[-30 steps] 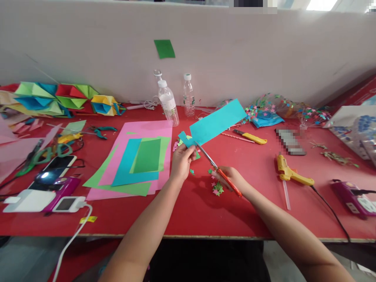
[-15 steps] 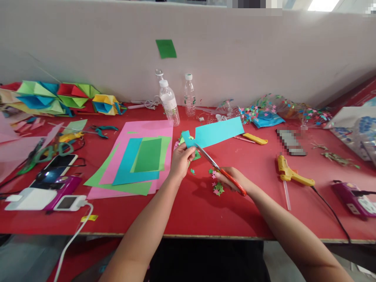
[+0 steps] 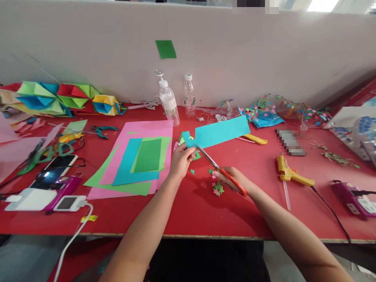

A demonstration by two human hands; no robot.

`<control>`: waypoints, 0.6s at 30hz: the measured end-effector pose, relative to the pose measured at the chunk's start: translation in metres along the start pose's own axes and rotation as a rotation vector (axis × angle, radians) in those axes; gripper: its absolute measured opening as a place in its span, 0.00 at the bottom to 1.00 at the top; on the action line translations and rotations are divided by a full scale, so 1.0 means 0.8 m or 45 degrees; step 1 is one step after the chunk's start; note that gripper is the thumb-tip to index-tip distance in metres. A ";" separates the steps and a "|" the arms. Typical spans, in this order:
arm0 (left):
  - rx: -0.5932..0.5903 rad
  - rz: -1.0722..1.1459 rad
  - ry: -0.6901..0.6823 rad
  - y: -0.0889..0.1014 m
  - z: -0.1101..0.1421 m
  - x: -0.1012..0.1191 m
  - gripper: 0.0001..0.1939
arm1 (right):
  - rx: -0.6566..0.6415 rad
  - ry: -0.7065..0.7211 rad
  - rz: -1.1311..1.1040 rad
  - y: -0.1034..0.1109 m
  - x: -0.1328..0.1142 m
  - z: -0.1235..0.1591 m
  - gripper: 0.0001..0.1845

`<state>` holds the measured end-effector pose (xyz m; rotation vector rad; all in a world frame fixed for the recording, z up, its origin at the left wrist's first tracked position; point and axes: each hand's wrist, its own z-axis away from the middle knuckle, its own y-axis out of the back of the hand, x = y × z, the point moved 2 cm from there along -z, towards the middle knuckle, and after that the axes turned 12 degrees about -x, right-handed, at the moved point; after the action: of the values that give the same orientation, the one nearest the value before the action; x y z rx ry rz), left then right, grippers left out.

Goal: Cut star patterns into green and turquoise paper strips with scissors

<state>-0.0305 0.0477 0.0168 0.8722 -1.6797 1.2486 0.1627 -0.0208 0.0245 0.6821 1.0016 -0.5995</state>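
Observation:
A strip of blue paper [image 3: 222,131] is pinched at its left end by my left hand [image 3: 180,158], thumb on top. A narrow piece at that end angles away from the main strip. My right hand [image 3: 230,176] is closed around red-handled scissors [image 3: 232,180], whose blades meet the strip's lower edge beside my left fingertips. Small green and pink paper stars [image 3: 217,188] lie on the table under the scissors, and more green cut-outs sit behind my left hand.
Coloured sheets [image 3: 126,192] lie stacked to the left. Plastic bottles [image 3: 190,96] stand along the wall. At right are a yellow glue gun [image 3: 293,175], a phone [image 3: 290,142] and a power strip [image 3: 354,199]; a yellow cutter [image 3: 257,139] lies behind the strip.
The blue strip's free right end has shifted slightly right and up, now covering part of the yellow cutter. Both hands and the scissors stay almost in place.

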 end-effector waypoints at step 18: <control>-0.020 -0.036 0.043 0.003 -0.002 0.004 0.16 | 0.023 -0.100 0.095 0.007 -0.002 0.003 0.28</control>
<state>-0.0334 0.0495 0.0194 0.8579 -1.6431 1.2233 0.1669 -0.0187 0.0279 0.7034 0.8954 -0.5665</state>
